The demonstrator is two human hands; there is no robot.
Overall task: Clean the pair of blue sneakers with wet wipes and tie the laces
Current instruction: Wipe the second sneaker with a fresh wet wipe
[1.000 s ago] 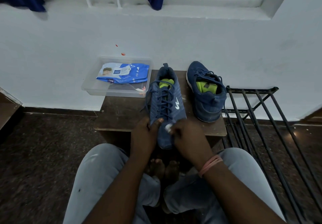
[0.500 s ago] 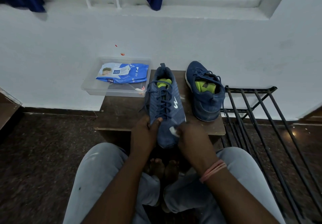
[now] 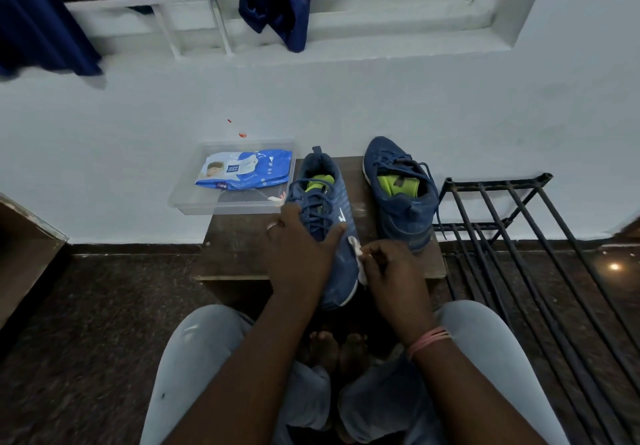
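Left hand point(image 3: 298, 250) gripping near sneaker point(image 3: 325, 223) on wooden stool point(image 3: 239, 247), right hand point(image 3: 394, 271) pinching white wipe point(image 3: 356, 254) against its side, second sneaker point(image 3: 398, 192) right, wipes pack point(image 3: 246, 169) in clear tray point(image 3: 221, 205) far left

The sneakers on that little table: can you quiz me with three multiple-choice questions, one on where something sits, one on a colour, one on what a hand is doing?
1. Where does the wipes pack lie?
A. in the clear tray
B. on the metal rack
C. on the floor

2. What colour are the sneakers' insoles?
A. red
B. white
C. neon green

3. What does the right hand hold?
A. a lace
B. a white wipe
C. nothing

Answers: 1 A, the pack rests inside the tray. 2 C, green shows inside both shoes. 3 B, the fingers pinch the wipe against the near sneaker.
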